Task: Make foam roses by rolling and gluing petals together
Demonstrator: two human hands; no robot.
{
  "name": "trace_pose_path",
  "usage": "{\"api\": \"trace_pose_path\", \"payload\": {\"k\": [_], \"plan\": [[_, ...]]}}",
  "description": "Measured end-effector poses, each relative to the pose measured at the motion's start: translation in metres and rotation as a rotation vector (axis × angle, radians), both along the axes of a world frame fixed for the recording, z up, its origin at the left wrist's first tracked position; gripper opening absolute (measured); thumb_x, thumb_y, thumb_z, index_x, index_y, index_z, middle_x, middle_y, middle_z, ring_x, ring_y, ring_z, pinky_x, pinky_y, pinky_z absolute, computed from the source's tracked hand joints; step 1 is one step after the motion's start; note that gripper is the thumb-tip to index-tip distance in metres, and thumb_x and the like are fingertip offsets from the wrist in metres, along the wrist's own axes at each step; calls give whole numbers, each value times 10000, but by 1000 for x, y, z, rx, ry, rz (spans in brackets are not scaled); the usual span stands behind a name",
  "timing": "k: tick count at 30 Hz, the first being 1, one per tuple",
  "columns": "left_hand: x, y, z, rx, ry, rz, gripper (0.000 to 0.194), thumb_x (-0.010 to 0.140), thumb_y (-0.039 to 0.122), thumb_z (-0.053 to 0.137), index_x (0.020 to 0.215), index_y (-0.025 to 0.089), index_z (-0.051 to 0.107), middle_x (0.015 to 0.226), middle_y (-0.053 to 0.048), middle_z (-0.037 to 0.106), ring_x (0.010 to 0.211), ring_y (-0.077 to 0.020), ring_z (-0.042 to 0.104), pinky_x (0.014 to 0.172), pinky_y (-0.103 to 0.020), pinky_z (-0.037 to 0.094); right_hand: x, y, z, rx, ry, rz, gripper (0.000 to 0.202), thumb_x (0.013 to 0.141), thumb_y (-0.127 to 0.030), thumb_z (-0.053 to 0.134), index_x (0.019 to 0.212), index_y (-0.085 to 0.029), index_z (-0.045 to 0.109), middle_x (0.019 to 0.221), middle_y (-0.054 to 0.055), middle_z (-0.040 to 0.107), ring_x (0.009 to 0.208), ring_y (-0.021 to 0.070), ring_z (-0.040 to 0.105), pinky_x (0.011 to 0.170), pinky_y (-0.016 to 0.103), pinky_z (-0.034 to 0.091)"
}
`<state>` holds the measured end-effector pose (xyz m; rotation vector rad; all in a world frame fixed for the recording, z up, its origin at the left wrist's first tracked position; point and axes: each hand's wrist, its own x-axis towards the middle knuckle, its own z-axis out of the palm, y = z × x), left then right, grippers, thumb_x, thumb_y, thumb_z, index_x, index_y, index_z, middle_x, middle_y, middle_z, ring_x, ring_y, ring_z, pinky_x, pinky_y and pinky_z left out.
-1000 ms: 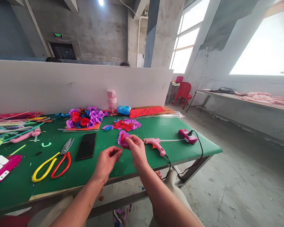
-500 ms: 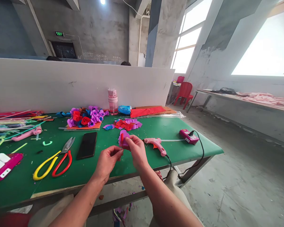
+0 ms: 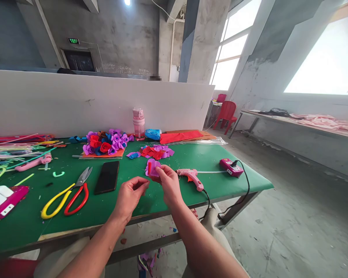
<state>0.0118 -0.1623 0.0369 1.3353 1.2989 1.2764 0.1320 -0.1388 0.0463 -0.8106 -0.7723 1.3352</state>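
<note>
My right hand (image 3: 168, 181) pinches a purple crepe-paper petal (image 3: 154, 168) with a narrow red strip standing upright against it. A little to the left and lower, my left hand (image 3: 132, 192) is closed with thumb and fingertips drawn together; whether anything is between them I cannot make out. Loose purple, red and blue paper petals (image 3: 159, 152) lie just beyond the hands. A pink glue gun (image 3: 193, 177) rests on the green table (image 3: 150, 202) to the right, a glue stick running from its back. Finished paper flowers (image 3: 106, 143) are heaped at the back left.
Scissors (image 3: 72, 193) with yellow and red handles and a black phone (image 3: 106, 177) lie left of my hands. A pink bottle (image 3: 139, 124) stands by the white partition (image 3: 104, 100). A magenta power strip (image 3: 231, 167) with a black cord sits near the right edge.
The petal in my right hand has turned so its face and red strip show more fully. My left hand has drawn slightly back to the left, away from it.
</note>
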Motion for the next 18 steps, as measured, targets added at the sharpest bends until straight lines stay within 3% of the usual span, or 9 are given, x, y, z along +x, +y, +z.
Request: {"api": "trace_pose_path", "payload": {"k": [14,18], "plan": [[-2,1,3,10,9,6,228,643,379,718,711,163,686,591,13,581,561,-111,446,550,-224,372,2,4,-1,-8,-18,-79,221,617,-369,683,668,-170,601,534,-38,589,516,115,564,588,257,478],[0,-1,4,24,48,-21,211,672,376,691,698,166,677,535,31,525,541,-107,427,531,-219,357,-1,3,-3,20,-48,-98,214,641,-362,685,678,-163,617,573,-34,605,534,109,562,586,245,468]]}}
